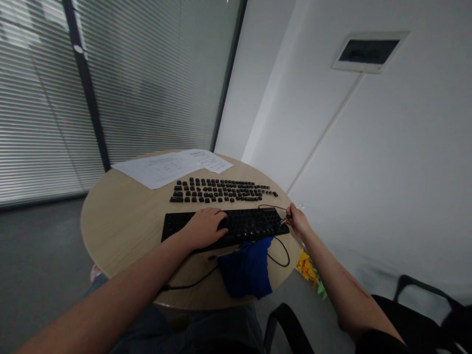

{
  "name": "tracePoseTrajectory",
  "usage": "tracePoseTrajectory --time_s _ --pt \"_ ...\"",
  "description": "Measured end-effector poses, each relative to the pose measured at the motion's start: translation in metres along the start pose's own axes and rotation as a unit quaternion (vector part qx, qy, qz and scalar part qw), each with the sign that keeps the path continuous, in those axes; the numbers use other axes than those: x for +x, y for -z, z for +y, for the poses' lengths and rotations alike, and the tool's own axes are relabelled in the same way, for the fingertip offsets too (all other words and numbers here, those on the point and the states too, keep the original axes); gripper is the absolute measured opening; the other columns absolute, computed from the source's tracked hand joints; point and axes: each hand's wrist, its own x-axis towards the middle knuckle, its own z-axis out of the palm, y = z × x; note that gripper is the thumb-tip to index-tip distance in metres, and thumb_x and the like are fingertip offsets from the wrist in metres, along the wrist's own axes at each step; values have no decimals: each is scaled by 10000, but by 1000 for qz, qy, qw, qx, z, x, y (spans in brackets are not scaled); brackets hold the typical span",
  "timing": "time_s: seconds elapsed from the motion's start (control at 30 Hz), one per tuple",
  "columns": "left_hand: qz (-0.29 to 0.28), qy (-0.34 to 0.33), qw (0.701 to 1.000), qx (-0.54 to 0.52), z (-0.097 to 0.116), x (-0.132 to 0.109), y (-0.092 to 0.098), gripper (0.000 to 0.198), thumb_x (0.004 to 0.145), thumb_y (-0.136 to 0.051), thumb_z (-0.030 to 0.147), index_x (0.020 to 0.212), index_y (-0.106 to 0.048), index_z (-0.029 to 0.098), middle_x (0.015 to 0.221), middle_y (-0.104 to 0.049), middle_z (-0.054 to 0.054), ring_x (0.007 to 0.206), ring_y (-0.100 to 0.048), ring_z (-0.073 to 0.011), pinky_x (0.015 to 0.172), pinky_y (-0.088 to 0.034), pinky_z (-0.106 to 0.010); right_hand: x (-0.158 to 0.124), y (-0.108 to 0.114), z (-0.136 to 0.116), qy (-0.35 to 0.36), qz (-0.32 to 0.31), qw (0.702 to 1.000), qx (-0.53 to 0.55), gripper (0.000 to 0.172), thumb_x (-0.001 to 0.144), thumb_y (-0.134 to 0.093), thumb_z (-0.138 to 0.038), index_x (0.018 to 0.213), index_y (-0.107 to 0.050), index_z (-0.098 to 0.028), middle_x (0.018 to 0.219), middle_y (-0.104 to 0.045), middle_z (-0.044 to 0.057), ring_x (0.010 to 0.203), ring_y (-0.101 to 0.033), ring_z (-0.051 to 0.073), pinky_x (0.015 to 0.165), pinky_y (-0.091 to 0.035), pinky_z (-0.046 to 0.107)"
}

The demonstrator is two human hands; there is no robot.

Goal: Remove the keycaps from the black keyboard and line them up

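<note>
A black keyboard (243, 225) lies across the table, its right part showing bare sockets where keycaps are off. My left hand (207, 227) rests flat on its middle-left, fingers stretched out and thumb apart. At the keyboard's right end, my right hand (297, 220) is closed round a small metal-tipped tool (283, 221), its tip low over the keys; the exact kind is too small to make out. Behind the keyboard, loose black keycaps (221, 189) stand in rows. A blue cloth (246, 270) lies in front, hanging over the table's near edge.
The round wooden table (121, 216) carries printed paper sheets (165, 167) at the back. A black cable (191, 285) loops around the keyboard. Yellow and green pieces (308, 268) sit low at the right. Black chairs (409, 314) stand at right and near front, beside a white wall (387, 172).
</note>
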Motion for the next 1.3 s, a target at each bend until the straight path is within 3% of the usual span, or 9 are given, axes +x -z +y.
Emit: tracePoseTrajectory --time_s 0.37,0.5,0.67,0.83,1.07,1.3 --pt "2 1 1000 3 2 -1 2 374 892 -618 412 1191 -655 190 1232 -662 -119 1165 -596 -297 1034 -441 -433 -1 -1 0 -4 3 1000 1 579 827 -500 -759 610 -407 -231 492 -331 -70 418 -375 101 440 -361 235" --pt "1 2 1000 6 2 0 1 379 895 -613 417 1192 -656 186 1231 -665 -121 1159 -600 -304 1025 -449 -442 -4 0 -13 51 -33 992 -106 589 850 -453 -761 597 -430 -230 502 -402 -45 474 -432 129 500 -394 260" --pt "4 0 1000 -1 1 0 0 372 890 -611 420 1178 -658 189 1223 -666 -120 1152 -603 -304 1025 -447 -444 -8 0 -25 134 -79 952 -265 438 858 -542 -613 657 -573 -225 522 -508 -19 555 -477 170 561 -359 275" --pt "8 2 1000 -8 1 0 0 361 888 -610 416 1167 -661 193 1214 -667 -126 1153 -604 -306 1027 -442 -448 -6 -2 -14 129 -62 956 -255 353 845 -562 -572 743 -601 -236 586 -571 -16 615 -522 191 601 -373 271" --pt "6 5 1000 5 3 0 1 362 886 -610 421 1170 -662 202 1216 -671 -117 1149 -603 -301 1025 -450 -436 -2 -7 -5 96 11 952 -289 420 883 -470 -544 591 -507 -245 516 -510 -5 560 -503 196 545 -331 279" --pt "7 1 1000 -3 1 0 -1 373 884 -614 418 1174 -662 188 1228 -664 -132 1151 -604 -313 1029 -444 -455 4 -4 -2 65 -2 970 -233 405 862 -498 -554 613 -515 -235 453 -474 -29 445 -459 162 460 -318 271"
